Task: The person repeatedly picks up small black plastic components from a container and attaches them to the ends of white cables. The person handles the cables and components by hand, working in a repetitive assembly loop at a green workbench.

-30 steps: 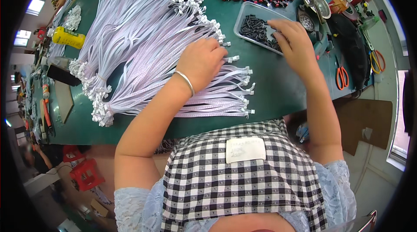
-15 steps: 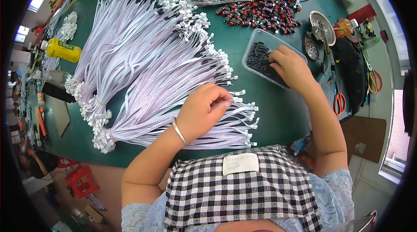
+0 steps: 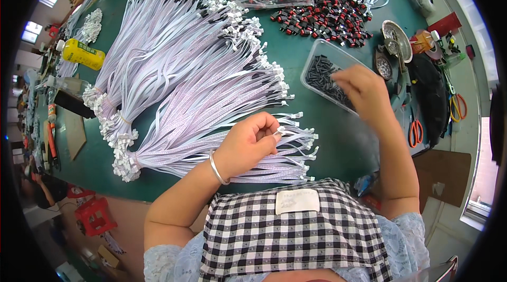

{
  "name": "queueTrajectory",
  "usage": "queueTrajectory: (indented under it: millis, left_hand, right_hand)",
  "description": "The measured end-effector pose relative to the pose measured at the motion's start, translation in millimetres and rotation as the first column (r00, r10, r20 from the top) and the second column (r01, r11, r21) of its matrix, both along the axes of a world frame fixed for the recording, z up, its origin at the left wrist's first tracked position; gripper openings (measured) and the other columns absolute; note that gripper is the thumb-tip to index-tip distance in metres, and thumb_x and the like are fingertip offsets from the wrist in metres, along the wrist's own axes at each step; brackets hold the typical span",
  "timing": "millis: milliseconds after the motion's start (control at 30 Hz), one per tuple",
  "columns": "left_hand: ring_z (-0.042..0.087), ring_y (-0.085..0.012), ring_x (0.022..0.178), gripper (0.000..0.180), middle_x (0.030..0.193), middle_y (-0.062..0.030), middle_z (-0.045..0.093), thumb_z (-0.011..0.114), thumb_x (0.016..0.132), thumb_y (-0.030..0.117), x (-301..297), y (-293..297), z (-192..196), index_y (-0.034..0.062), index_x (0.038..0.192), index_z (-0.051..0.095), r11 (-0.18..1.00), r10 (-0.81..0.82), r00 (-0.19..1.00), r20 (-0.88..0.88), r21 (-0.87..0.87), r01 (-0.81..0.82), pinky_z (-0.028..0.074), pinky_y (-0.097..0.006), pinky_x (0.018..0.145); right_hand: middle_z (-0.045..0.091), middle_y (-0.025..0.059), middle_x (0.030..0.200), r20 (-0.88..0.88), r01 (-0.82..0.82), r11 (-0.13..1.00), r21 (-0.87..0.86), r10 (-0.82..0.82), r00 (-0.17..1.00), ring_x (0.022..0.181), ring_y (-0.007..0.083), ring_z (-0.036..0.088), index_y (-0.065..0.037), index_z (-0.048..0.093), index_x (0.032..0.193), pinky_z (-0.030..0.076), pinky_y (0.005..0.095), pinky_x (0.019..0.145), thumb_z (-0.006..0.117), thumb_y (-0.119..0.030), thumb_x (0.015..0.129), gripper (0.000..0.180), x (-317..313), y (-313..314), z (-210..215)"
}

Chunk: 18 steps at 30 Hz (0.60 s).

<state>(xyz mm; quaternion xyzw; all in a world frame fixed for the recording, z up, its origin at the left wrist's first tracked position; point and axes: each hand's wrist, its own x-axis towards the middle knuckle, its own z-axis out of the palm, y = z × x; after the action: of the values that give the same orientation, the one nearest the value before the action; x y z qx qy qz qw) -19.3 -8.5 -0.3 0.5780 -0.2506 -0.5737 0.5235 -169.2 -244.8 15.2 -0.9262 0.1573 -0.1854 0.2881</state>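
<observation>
Green worktop (image 3: 317, 139), carrying: bundles of white ribbon cables (image 3: 195, 81), fanned across its centre; clear tray (image 3: 316, 60) of small black parts (right of the cables). Left hand (image 3: 248, 144) lies on the cables, fingers curled, pinching one white connector (image 3: 279, 131). Right hand (image 3: 364, 89) hovers over the tray, blurred; its grip cannot be told.

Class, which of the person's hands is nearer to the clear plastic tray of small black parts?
The right hand: it hovers over the clear tray. The left hand is farther off, pinching a white connector on the flat cables.
</observation>
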Motion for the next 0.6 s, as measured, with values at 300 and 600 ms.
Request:
queueTrajectory:
  millis: [300,600]
  left_hand:
    - [0.059,-0.0094,0.065,0.011,0.076,-0.0028,0.058,0.058,0.091,0.010,-9,9,-6,0.0038,0.099,0.053,0.996,0.078,0.993,-0.088,0.050,-0.073,0.046,-0.021,0.057]
    - [0.051,-0.0071,0.062,0.009,0.076,-0.0002,0.055,0.058,0.091,0.011,-11,8,-7,0.0038,0.096,0.055,0.991,0.130,0.980,-0.151,0.048,-0.124,0.044,-0.021,0.057]
  right_hand:
    - [0.065,0.0092,0.087,-0.063,0.037,0.761,0.648,0.004,0.998,0.077,0.0198,0.065,-0.002,0.066,0.097,0.051,0.0310,0.069,0.065,-0.005,0.083,0.015,-6,84,-11]
    - [0.066,0.0046,0.086,0.011,-0.008,0.537,0.844,-0.003,1.000,0.076,0.0087,0.062,0.001,0.066,0.093,0.050,0.0228,0.067,0.066,-0.003,0.083,0.010,0,89,-23]
